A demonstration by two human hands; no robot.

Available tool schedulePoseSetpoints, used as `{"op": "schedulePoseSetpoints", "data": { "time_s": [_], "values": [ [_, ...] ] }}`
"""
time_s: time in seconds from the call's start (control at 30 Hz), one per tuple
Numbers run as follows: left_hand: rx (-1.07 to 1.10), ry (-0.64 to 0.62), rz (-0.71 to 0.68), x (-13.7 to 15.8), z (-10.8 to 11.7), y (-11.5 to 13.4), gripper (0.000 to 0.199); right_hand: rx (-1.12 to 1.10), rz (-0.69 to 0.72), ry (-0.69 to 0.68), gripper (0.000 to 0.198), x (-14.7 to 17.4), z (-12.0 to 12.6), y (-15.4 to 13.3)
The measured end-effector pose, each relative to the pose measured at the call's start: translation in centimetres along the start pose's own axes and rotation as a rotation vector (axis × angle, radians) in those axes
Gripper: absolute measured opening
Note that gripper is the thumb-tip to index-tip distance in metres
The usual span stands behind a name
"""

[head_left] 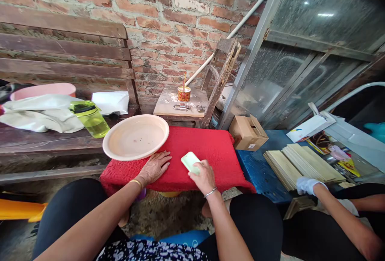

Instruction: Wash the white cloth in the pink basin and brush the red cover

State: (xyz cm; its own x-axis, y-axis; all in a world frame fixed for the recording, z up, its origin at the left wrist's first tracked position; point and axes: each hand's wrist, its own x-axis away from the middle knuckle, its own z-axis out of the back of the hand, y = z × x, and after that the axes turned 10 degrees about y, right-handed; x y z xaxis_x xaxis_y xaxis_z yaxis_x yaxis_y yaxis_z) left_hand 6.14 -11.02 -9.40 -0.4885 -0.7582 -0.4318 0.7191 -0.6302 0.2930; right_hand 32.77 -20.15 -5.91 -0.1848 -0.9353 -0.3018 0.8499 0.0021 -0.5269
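Observation:
My right hand (204, 177) is closed around the near end of a flat, pale green phone (189, 160). It holds the phone just over the red cloth (198, 140); I cannot tell whether they touch. Flat on the same cloth, with fingers stretched out, rests my left hand (155, 166), and nothing is in it. Right behind that hand a wide, pale pink basin (136, 134) stands on the cloth's left part. A few dark specks show on the basin's bottom.
A wooden bench (30, 144) at the left bears a green bottle (90, 118) and white cloths (45, 112). Ahead, a wooden chair (162, 100) holds an incense pot (184, 94). At right are a cardboard box (248, 132), stacked thin boards (303, 162) and a co-worker's gloved hand (308, 185).

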Motion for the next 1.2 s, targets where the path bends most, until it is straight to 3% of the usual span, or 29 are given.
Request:
{"op": "schedulePoseSetpoints", "data": {
  "time_s": [0.2,0.3,0.4,0.57,0.63,0.73,0.9,1.0,1.07,1.2],
  "values": [
    [-0.007,-0.011,0.011,-0.2,0.2,0.5,0.038,0.211,-0.376,0.212,0.033,-1.9,5.9,8.4],
    [-0.015,-0.025,0.014,-0.3,0.4,0.7,0.037,0.257,-0.461,0.284,0.038,-2.3,6.7,9.6],
    [-0.016,-0.022,0.014,-0.3,0.5,0.8,0.036,0.158,-0.342,0.269,0.036,-1.9,4.6,7.3],
    [-0.004,-0.006,0.017,-0.3,0.5,0.9,0.036,-0.067,0.085,0.095,0.027,-0.2,-0.8,0.9],
    [-0.002,-0.006,0.014,-0.3,0.6,0.9,0.035,-0.055,0.133,0.045,0.027,-0.1,-1.6,-0.1],
    [-0.002,-0.008,0.012,-0.3,0.5,0.9,0.035,0.020,0.032,0.039,0.028,-0.8,-0.4,1.8],
    [0.017,0.012,0.028,-0.2,0.1,0.7,0.035,0.268,-0.347,0.174,0.039,-2.2,5.1,9.1],
    [0.021,0.017,0.034,-0.2,-0.1,0.7,0.034,0.401,-0.550,0.276,0.046,-2.3,7.4,11.7],
    [0.021,0.020,0.031,-0.2,0.0,0.7,0.034,0.402,-0.545,0.308,0.048,-2.4,7.4,11.6],
    [0.009,0.010,0.018,-0.3,0.1,0.8,0.035,0.148,-0.226,0.239,0.040,-1.9,3.7,7.3]
  ]
}}
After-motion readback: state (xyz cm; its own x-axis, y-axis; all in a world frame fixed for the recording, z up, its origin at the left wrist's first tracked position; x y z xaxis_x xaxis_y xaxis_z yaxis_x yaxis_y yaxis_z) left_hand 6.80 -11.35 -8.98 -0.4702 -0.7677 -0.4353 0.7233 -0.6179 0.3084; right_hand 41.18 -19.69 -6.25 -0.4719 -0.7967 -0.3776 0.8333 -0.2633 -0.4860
